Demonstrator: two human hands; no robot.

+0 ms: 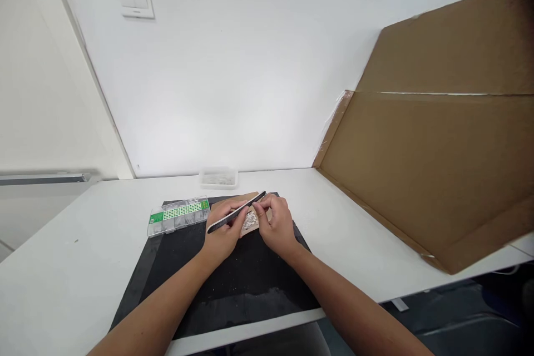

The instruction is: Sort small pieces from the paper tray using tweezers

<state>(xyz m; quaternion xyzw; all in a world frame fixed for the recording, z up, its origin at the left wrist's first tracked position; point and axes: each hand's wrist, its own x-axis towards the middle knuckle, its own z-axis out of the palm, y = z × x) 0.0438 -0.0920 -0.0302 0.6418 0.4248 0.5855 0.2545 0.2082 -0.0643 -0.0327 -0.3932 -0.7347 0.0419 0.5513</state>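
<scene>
My left hand (223,231) is closed around a long, slim nail file (219,225), dark with a pale edge, which slants up to the right. Close beside it, my right hand (276,225) has thumb and fingers pinched together near the file's upper end. Whatever lies between those right fingertips is too small to make out. Below both hands, small whitish pieces (250,219) sit on a light brown tray or board (246,197), partly hidden by the hands.
A black mat (233,289) covers part of the white table (354,267). On its back left lies a clear compartment case (179,217) with a green-patterned label. Behind stands a translucent box (218,179) by the wall. A big cardboard sheet (434,161) rises on the right.
</scene>
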